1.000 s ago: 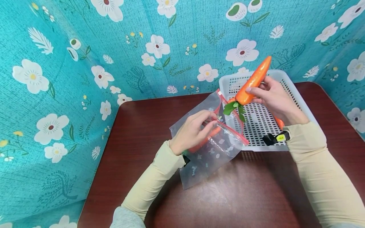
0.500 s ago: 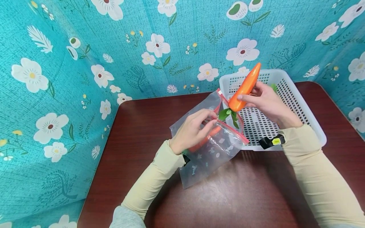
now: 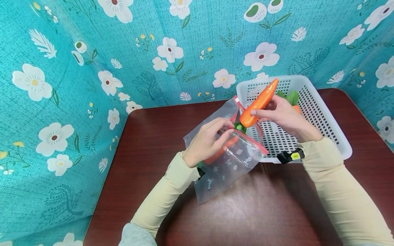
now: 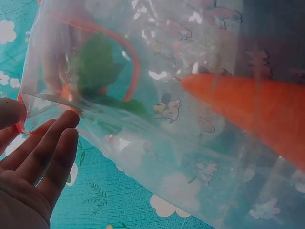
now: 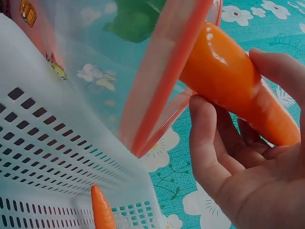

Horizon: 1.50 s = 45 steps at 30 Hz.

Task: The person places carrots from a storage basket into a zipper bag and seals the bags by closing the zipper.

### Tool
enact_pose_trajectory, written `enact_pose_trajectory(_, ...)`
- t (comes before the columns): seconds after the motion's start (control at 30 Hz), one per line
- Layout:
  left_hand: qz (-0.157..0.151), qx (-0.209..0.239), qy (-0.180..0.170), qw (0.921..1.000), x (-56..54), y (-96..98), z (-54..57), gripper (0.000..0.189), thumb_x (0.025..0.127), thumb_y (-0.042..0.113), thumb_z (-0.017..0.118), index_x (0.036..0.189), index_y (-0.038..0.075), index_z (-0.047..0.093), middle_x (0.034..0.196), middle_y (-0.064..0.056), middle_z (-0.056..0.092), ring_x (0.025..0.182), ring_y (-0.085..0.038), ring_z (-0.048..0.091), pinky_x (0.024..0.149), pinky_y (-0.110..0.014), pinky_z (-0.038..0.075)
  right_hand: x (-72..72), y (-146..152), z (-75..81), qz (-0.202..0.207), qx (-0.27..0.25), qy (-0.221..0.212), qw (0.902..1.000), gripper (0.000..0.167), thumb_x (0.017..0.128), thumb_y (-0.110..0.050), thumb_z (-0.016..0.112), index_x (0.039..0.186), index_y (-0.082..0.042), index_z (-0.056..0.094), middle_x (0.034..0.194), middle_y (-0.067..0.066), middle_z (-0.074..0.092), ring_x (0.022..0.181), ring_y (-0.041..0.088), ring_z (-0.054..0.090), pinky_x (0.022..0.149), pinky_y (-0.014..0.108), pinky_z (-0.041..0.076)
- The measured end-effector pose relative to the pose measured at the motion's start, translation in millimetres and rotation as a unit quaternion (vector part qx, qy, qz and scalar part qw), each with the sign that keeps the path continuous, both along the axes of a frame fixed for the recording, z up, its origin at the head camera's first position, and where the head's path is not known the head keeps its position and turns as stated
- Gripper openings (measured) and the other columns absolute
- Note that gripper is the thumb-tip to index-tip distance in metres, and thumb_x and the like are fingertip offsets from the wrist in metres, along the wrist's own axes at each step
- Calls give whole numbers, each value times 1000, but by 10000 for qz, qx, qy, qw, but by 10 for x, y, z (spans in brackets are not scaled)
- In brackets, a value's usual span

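Observation:
My right hand (image 3: 287, 116) grips an orange carrot (image 3: 258, 103) around its middle, tip pointing up and away. The carrot's green leaves (image 4: 97, 64) show through the clear plastic, inside the mouth of a zip bag (image 3: 227, 171). In the right wrist view the carrot's thick end (image 5: 212, 62) passes behind the bag's red zip strip (image 5: 167, 71). With thumb and fingers my left hand (image 3: 210, 140) pinches the bag's edge near the red strip. Another carrot (image 4: 252, 109) lies inside the bag, partly hidden by that hand in the head view.
A white perforated basket (image 3: 344, 150) stands at the back right, beside the bag. Beyond my right hand, green leaves (image 3: 292, 98) and a carrot (image 5: 102, 210) show in it. The dark wooden table (image 3: 147, 147) ends at a flowered turquoise cloth (image 3: 191, 51).
My right hand has moved left and down with the carrot, bringing its leaves from over the basket into the bag's mouth. The left hand and the bag have stayed put.

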<state>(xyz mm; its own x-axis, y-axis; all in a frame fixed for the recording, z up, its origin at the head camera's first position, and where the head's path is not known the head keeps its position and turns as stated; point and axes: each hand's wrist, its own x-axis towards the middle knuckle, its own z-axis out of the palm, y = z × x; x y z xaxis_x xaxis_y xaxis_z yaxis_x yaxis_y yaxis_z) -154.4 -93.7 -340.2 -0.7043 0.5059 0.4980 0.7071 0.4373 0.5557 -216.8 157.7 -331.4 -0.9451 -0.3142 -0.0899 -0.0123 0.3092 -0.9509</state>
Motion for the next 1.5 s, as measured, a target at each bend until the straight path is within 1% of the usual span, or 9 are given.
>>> enact_pose_trajectory(0.1, -11, -10, 32, 10000, -1, -1, -4, 19, 90, 11, 67, 107, 6, 61, 104, -4, 65, 89, -8, 61, 81, -13, 51, 11, -9, -4, 64, 186, 32, 9998, 56, 89, -31, 70, 132, -8, 43, 115, 7, 60, 91, 12, 65, 75, 25, 57)
enact_pose_trajectory(0.2, -12, -30, 37, 10000, -1, -2, -4, 19, 90, 11, 67, 107, 6, 61, 104, -5, 65, 88, -8, 61, 81, -13, 51, 25, -20, 2, 84, 327, 62, 9994, 51, 88, -33, 70, 127, -7, 48, 109, 4, 63, 89, 13, 66, 75, 25, 57)
enact_pose_trajectory(0.4, 15, -9, 116, 9999, 0, -2, -8, 17, 91, 12, 66, 106, 5, 62, 104, -5, 65, 85, -8, 59, 79, -22, 55, 35, -35, 7, 171, 49, 86, 9998, 37, 89, -22, 70, 115, -2, 52, 94, -4, 69, 84, 12, 68, 77, 26, 57)
enact_pose_trajectory(0.6, -34, 16, 218, 9998, -10, -4, -17, 12, 94, 13, 62, 104, 7, 62, 102, -2, 64, 87, -5, 59, 78, -17, 53, 13, 15, 6, -185, 334, 466, 9982, 34, 90, -29, 68, 113, -6, 59, 92, -12, 67, 81, 8, 63, 72, 21, 54)
enact_pose_trajectory(0.73, -34, 41, 211, 9998, -14, -6, -27, 12, 94, 12, 62, 104, 7, 61, 102, -2, 64, 87, -5, 59, 77, -15, 52, -2, 58, 18, -193, 427, 486, 9977, 35, 90, -32, 68, 112, -6, 60, 90, -8, 68, 80, 9, 64, 72, 22, 54)
enact_pose_trajectory(0.9, -56, 35, 274, 9996, -16, -1, -34, 12, 94, 13, 61, 104, 7, 62, 102, -3, 64, 86, -5, 59, 77, -17, 53, -15, 123, 43, -331, 644, 470, 9963, 37, 93, -38, 63, 110, -5, 64, 90, -9, 68, 83, 11, 63, 72, 21, 54)
enact_pose_trajectory(1.1, -89, 100, 216, 9997, -13, -1, -50, 11, 93, 11, 62, 102, 6, 62, 100, -3, 64, 87, -5, 60, 79, -10, 49, -55, 198, 69, -616, 561, 605, 9947, 32, 97, -37, 57, 103, -7, 68, 85, -10, 69, 81, 10, 63, 71, 21, 53)
enact_pose_trajectory(1.37, -232, 177, 85, 9995, -11, -4, -73, 16, 89, 9, 68, 102, 4, 61, 102, -7, 64, 87, -9, 63, 80, -13, 52, -116, 318, 143, -863, 528, 720, 9923, 32, 98, -34, 54, 101, -3, 64, 82, -13, 64, 79, 6, 61, 67, 17, 51)
enact_pose_trajectory(1.5, -328, 131, 78, 9993, -16, -6, -71, 24, 86, 12, 72, 105, 3, 61, 104, -7, 64, 88, -9, 64, 81, -14, 52, -124, 380, 177, -957, 564, 634, 9918, 31, 98, -36, 54, 102, -7, 65, 85, -11, 64, 79, 8, 60, 67, 15, 51)
